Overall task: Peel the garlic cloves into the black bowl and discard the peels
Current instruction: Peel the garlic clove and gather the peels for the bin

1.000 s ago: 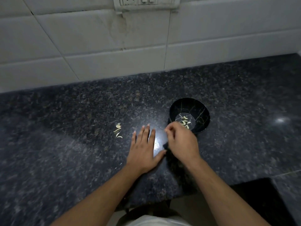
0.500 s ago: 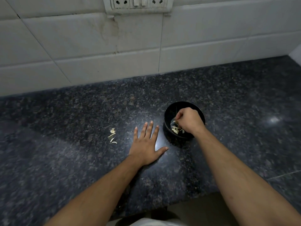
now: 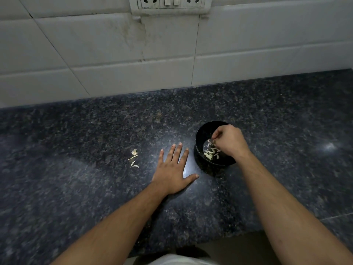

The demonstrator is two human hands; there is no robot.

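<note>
While upright, black bowl [image 3: 200,134] under right hand [image 3: 232,141].

Home kitchen: granite counter [image 3: 95,188], tiled wall [image 3: 95,44], sockets [image 3: 170,2].

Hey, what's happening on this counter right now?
A person is working with garlic on a dark granite counter. The right hand reaches into the black bowl, fingers pinching at the pale garlic bits inside. The left hand rests flat beside it. A few peel scraps lie further left.
</note>
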